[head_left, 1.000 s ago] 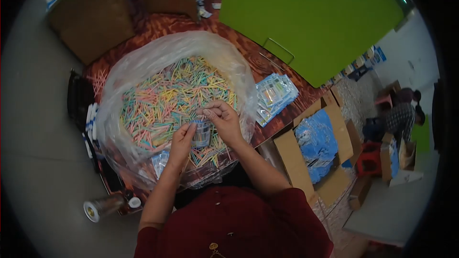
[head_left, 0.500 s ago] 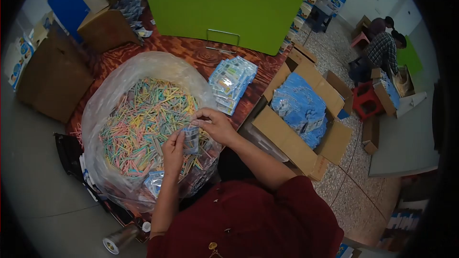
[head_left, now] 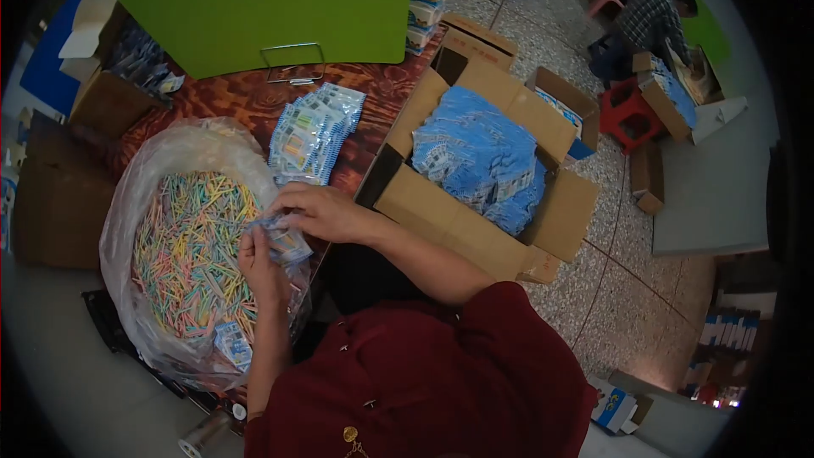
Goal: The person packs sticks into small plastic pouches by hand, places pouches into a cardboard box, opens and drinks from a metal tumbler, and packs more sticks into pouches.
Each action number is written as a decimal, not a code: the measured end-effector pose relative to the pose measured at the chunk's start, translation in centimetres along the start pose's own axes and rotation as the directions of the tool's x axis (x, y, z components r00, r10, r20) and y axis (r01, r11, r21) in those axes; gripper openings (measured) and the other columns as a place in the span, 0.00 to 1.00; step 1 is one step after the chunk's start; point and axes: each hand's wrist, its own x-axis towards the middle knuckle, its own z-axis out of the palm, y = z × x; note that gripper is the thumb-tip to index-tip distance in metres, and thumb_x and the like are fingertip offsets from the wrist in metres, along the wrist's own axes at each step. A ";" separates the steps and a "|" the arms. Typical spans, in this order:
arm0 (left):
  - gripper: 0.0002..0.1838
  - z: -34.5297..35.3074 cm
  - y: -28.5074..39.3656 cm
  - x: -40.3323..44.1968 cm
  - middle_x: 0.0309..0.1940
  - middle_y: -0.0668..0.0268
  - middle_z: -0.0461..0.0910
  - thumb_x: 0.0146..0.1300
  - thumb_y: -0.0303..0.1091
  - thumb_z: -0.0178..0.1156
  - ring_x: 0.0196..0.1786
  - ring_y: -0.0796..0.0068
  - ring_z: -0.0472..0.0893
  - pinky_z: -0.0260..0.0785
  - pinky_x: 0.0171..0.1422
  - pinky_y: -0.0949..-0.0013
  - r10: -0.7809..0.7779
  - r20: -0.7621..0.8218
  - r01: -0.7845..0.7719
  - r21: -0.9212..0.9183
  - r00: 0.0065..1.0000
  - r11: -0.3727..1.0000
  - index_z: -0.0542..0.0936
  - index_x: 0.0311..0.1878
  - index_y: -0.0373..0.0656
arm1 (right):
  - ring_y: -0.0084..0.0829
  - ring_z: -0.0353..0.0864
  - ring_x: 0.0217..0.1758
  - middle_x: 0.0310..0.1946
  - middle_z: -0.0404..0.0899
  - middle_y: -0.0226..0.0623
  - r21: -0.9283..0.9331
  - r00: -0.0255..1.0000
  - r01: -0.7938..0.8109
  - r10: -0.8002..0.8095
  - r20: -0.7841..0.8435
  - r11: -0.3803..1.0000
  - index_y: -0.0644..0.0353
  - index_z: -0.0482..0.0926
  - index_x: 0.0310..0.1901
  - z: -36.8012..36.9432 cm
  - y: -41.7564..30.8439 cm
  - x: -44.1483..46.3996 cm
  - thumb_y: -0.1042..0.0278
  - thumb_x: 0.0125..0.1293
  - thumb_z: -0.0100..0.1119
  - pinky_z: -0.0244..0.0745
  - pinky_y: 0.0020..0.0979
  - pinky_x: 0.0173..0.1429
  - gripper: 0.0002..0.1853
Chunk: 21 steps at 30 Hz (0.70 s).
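Observation:
Between my two hands is a small clear-and-blue plastic packet (head_left: 290, 246). The closed fingers of my left hand (head_left: 263, 270) grip its left end. My right hand (head_left: 320, 212) pinches the upper edge, its fingers partly covering the packet. Both hands are over the right side of a large clear plastic bag (head_left: 123, 225), open at the top and full of thin pastel sticks (head_left: 195, 242) in pink, yellow, green and blue. Another blue packet (head_left: 232, 344) lies at the bag's near side. Beyond my right hand, several flat packets (head_left: 315, 131) are stacked loosely on the reddish wooden table (head_left: 373, 92).
To the right stands an open cardboard box (head_left: 441, 212) heaped with blue packets (head_left: 479, 153). A green board (head_left: 271, 8) with a wire handle is at the back. Another box of packets (head_left: 110, 106) stands back left. Two people (head_left: 653, 21) sit far right near a red stool (head_left: 629, 114).
The view has swung right, so the bag and table appear further left. The packet has tilted, and my fingers have come closer together along its upper edge.

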 end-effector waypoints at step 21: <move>0.14 6.2 -5.9 5.6 0.52 0.69 0.78 0.67 0.29 0.57 0.52 0.74 0.78 0.68 0.60 0.65 -0.417 -0.138 0.335 -0.398 0.898 0.854 0.74 0.56 0.44 | 0.48 0.76 0.58 0.52 0.78 0.53 -0.686 0.797 -0.562 0.523 -0.302 0.462 0.66 0.77 0.52 -15.6 14.6 12.7 0.27 0.60 0.48 0.68 0.45 0.61 0.42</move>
